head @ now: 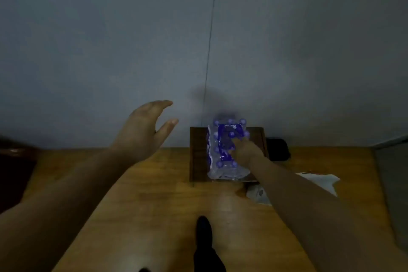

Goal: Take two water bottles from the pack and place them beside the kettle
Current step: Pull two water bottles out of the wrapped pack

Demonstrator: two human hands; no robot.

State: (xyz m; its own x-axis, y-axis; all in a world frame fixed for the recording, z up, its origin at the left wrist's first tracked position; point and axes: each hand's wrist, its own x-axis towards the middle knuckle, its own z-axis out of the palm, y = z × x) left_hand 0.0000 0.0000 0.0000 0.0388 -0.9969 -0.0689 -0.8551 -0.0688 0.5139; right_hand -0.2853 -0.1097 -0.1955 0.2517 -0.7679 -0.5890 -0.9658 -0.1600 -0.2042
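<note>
**Right hand on the bottle pack, left hand free in the air**

Nearest the camera, a dark shoe and trouser leg (204,243) stand on the glossy orange-brown wooden floor (154,205); both bare forearms reach forward above it.

Against the grey-blue wall (110,40), a dark brown wooden stand (197,154) carries the shrink-wrapped pack of water bottles (223,152); the pack is clear crinkled plastic with a purple-blue printed panel, and round purple-blue bottle caps show through along its far edge and near its front; the picture is dim and soft, so the bottles cannot be counted; the wrap bunches loosely at the near end of the stand.

Right hand (245,151) lies on the top of the pack towards its right side, its fingers (237,141) pressed into the wrap among the caps; whether they clasp a bottle or only touch the plastic cannot be told.

Left hand (141,130) hovers well to the left of the pack, palm turned inward, fingers spread and thumb apart, holding nothing.

Just behind the stand on the right sits a black object (279,149), too dark to identify; a crumpled white plastic bag (322,180) lies on the floor near the right forearm.
</note>
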